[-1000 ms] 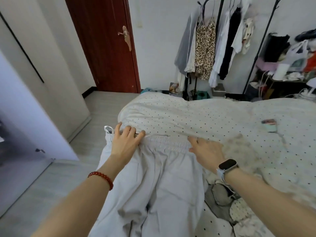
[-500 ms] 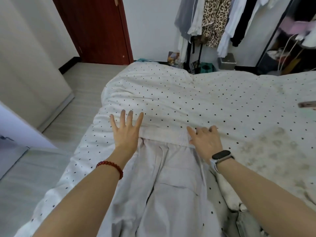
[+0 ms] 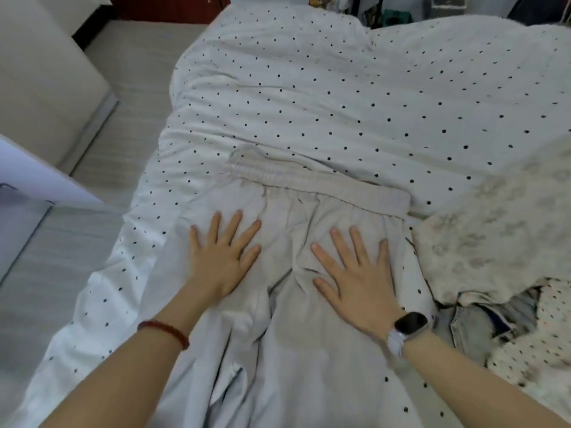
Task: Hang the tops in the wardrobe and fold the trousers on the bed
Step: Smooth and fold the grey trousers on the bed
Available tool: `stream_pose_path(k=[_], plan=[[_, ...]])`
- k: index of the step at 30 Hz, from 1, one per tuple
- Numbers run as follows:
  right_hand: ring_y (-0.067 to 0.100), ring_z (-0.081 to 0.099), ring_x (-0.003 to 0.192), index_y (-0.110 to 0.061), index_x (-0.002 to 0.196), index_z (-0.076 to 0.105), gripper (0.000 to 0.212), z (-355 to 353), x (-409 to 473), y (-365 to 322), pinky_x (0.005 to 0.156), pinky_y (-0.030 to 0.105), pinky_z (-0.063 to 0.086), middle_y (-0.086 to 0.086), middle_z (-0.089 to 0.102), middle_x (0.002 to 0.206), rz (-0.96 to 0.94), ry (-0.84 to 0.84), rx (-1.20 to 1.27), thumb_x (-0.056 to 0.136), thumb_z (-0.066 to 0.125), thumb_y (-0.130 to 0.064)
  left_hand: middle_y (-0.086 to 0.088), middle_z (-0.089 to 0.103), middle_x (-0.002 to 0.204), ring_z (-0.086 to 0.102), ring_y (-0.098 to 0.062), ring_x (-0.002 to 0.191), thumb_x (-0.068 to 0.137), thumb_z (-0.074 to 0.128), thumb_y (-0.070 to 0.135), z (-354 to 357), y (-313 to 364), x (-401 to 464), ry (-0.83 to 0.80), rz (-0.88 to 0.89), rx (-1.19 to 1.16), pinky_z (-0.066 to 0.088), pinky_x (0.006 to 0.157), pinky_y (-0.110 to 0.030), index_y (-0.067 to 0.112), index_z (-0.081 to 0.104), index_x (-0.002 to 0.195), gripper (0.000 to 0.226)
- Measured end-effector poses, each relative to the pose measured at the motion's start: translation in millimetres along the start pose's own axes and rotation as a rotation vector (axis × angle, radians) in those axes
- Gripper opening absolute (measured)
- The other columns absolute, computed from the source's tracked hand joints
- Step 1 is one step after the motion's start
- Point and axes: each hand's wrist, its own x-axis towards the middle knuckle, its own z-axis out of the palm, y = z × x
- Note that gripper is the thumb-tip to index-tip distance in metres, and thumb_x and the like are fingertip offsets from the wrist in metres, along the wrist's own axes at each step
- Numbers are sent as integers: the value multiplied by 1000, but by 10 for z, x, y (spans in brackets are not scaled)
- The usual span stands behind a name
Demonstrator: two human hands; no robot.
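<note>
Pale grey trousers flat on polka-dot bed, elastic waistband away from camera, fabric creased.

No text, label, brand or number can be read anywhere; the watch face is dark, and the bedding shows only dots.

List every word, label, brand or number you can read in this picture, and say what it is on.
No text can be read.
The watch face is dark and blank.
The objects on the floor past the bed are too small and blurred to read.
</note>
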Motion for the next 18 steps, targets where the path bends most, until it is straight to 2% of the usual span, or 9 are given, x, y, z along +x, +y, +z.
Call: stream_pose_path(k=[2, 4, 5, 7, 11, 13, 15, 17, 18], plan=[[36, 29, 137, -37, 144, 23, 61, -45, 26, 59, 98, 73, 19, 3, 30, 151, 11, -44, -31, 92, -1, -61, 12, -20, 155, -16, -22, 144, 84, -11, 64, -59, -126, 53, -67, -7, 100, -3, 111, -60, 50, -27, 132, 53], [32, 6, 144, -41, 144, 0, 66, -121, 29, 73, 105, 68, 7, -4, 3, 156, 61, -72, -44, 85, -14, -65, 10, -20, 155, -16, -22, 144, 93, 0, 58, -152, -205, 19, -135, -59, 106, -1, 111, -59, 44, -20, 141, 54], [29, -7, 144, -42, 143, -10, 61, -137, 3, 28, 108, 64, 1, -6, -11, 155, 112, -114, -21, 86, -11, -64, 8, -18, 156, -14, -23, 144, 95, 3, 55, -176, -230, -63, -157, -91, 87, 1, 112, -57, 41, -17, 144, 55], [28, -17, 143, -37, 145, -12, 55, -218, -141, -196, 111, 60, -3, -2, -18, 155, 228, -162, 31, 95, 4, -53, 5, -18, 156, -13, -25, 144, 98, 7, 48, -159, -257, -386, -168, -125, 18, 4, 113, -55, 37, -16, 145, 54], [29, -14, 143, -27, 148, -6, 56, -149, -712, -834, 111, 58, -6, 2, -12, 157, 292, -164, 209, 98, 6, -47, 5, -18, 156, -14, -23, 144, 100, 12, 42, 215, -238, -1379, -137, -219, -224, -4, 114, -51, 34, -16, 146, 53], [33, 8, 144, -19, 149, 10, 64, -12, -1028, -1159, 109, 62, 6, 11, 9, 156, 288, -78, 226, 94, 0, -50, 5, -15, 156, -12, -21, 144, 99, 9, 45, 521, -261, -1907, -149, -313, -269, -6, 115, -50, 32, -15, 146, 55], [37, 39, 131, -13, 139, 42, 64, 135, -1341, -1454, 98, 67, 28, 18, 41, 143, 304, -13, 238, 95, 9, -45, 2, -14, 157, -12, -21, 145, 97, 4, 49, 862, -339, -2470, -201, -378, -247, -4, 117, -48, 27, -17, 146, 58], [33, 43, 128, -14, 132, 51, 58, 329, -1719, -1738, 93, 68, 34, 18, 49, 137, 305, -27, 247, 97, 14, -41, -4, -5, 158, -3, -25, 145, 88, -7, 57, 1111, -407, -3000, -171, -408, -265, 2, 118, -44, 20, -12, 145, 67], [31, 38, 130, -14, 133, 49, 58, 462, -1959, -1904, 94, 68, 32, 17, 48, 138, 276, -19, 247, 98, 12, -41, -10, 8, 157, 10, -28, 145, 87, -6, 57, 1184, -453, -3269, -139, -424, -289, 11, 117, -44, 16, -1, 146, 73]])
